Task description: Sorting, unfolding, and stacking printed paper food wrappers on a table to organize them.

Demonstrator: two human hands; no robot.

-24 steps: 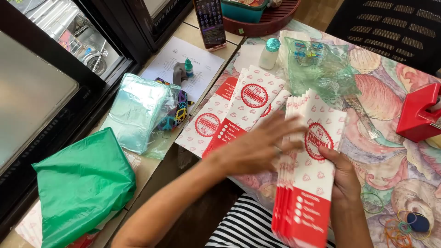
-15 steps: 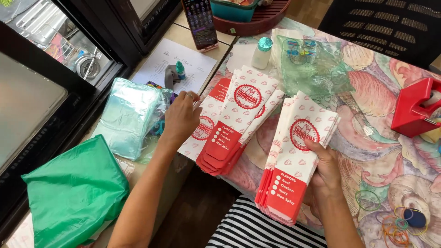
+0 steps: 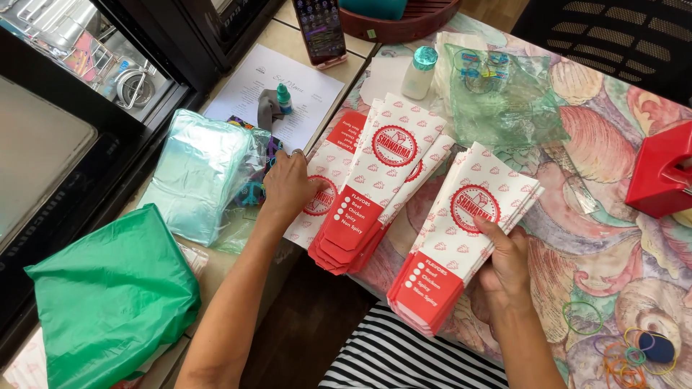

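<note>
Red-and-white paper sleeves (image 3: pixel 461 238), stacked flat, sit low and centre-right in the head view, on the patterned tablecloth (image 3: pixel 613 151), gripped by the right hand (image 3: pixel 504 263) with thumb on top and fingers curled beneath. A second stack (image 3: pixel 375 187) lies just left of it, and the left hand (image 3: pixel 288 187) rests at its left edge, fingers loosely bent, beside a pale green plastic bag (image 3: pixel 202 173).

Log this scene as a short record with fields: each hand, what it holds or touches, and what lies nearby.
left hand: rests on flat bags beside the clear packet
right hand: holds a bag stack
middle stack: lying on the table
green bag: at left
bottle: upright near the phone
</note>
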